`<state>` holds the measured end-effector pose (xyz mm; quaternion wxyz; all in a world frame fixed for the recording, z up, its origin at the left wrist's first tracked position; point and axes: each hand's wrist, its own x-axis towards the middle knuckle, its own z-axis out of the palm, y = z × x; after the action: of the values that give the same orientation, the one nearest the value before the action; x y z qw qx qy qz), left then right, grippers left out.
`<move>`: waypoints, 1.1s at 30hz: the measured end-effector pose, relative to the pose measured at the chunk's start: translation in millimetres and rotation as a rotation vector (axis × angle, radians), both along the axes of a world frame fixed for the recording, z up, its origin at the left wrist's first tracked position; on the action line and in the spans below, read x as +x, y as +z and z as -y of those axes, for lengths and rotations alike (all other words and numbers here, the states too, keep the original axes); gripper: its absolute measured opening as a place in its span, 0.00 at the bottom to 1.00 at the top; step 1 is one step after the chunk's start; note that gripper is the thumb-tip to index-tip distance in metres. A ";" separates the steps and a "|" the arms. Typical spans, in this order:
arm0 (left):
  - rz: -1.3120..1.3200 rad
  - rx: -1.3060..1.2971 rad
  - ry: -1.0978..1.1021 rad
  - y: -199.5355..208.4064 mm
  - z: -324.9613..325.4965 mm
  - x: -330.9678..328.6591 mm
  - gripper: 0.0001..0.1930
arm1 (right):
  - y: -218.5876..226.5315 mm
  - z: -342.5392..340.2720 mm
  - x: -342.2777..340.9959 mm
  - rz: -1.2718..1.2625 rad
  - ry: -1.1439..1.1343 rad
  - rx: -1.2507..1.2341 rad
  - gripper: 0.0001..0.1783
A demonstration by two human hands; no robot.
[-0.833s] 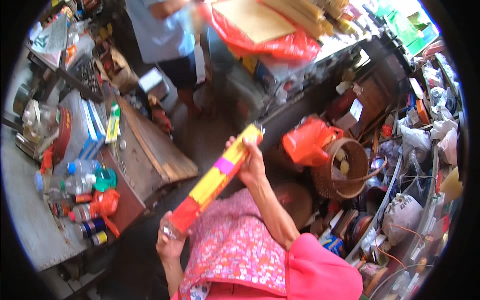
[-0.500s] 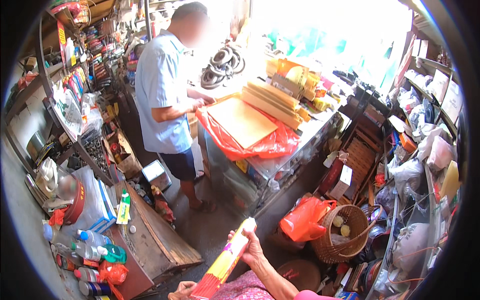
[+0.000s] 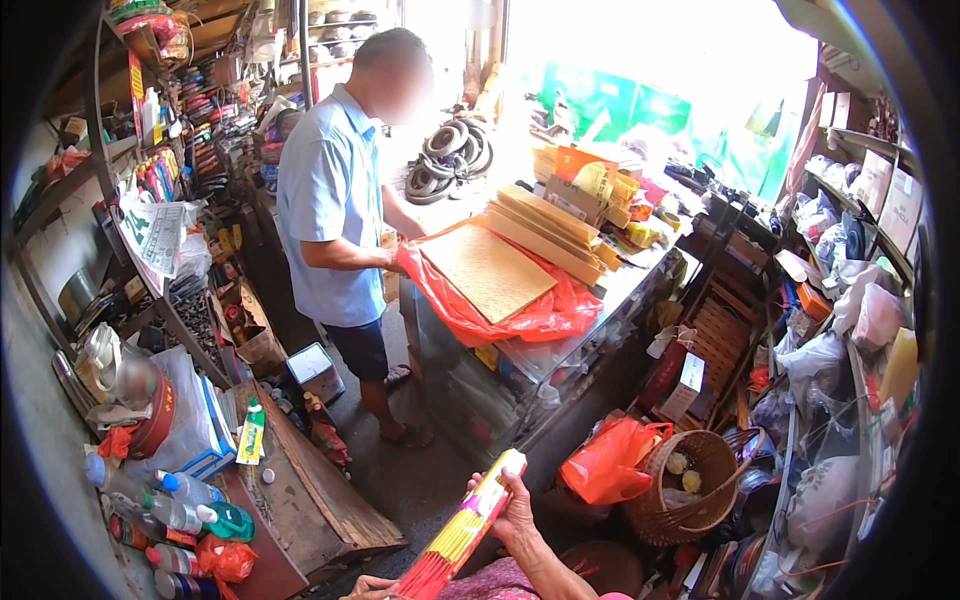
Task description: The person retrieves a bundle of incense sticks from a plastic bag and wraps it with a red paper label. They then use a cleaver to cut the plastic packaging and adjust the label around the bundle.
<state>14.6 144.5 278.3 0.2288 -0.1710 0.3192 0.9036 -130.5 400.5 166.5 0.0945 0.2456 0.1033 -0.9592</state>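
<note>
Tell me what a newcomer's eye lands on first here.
First, the long wrapped bundle of yellow and red sticks at bottom centre, the right hand gripping its upper part, the left hand by its lower end. Then the red plastic under a flat tan sheet, mid-picture, before a co-worker in light blue. Lower right, an orange-red bag beside a wicker basket.

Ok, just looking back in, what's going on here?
The person's right hand grips the upper part of a packet of sticks, yellow and red, held at a slant. The left hand is by its lower end, partly cut off by the picture's edge. Across the room, a co-worker in a light blue shirt stands at a counter, hands near a tan sheet lying on red plastic. A wicker basket sits to the right.
</note>
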 end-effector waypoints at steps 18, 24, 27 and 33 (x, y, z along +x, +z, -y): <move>0.076 0.033 -0.007 -1.1 3.3 16.0 0.35 | -0.7 -5.3 -1.9 -0.014 0.091 0.045 0.27; 0.105 0.035 -0.042 -3.6 0.1 22.3 0.34 | 20.7 0.2 -3.0 -0.106 0.176 0.161 0.25; 0.103 0.026 -0.064 -2.7 -0.2 20.9 0.33 | 24.6 0.8 -5.4 -0.159 0.196 0.129 0.26; 0.103 0.016 -0.106 -5.3 -1.9 19.8 0.32 | 40.9 -2.3 -6.2 -0.210 0.217 0.137 0.28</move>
<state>34.3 146.4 273.0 0.2938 -0.1983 0.3085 0.8827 -136.7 402.8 207.4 0.1690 0.1371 0.2037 -0.9546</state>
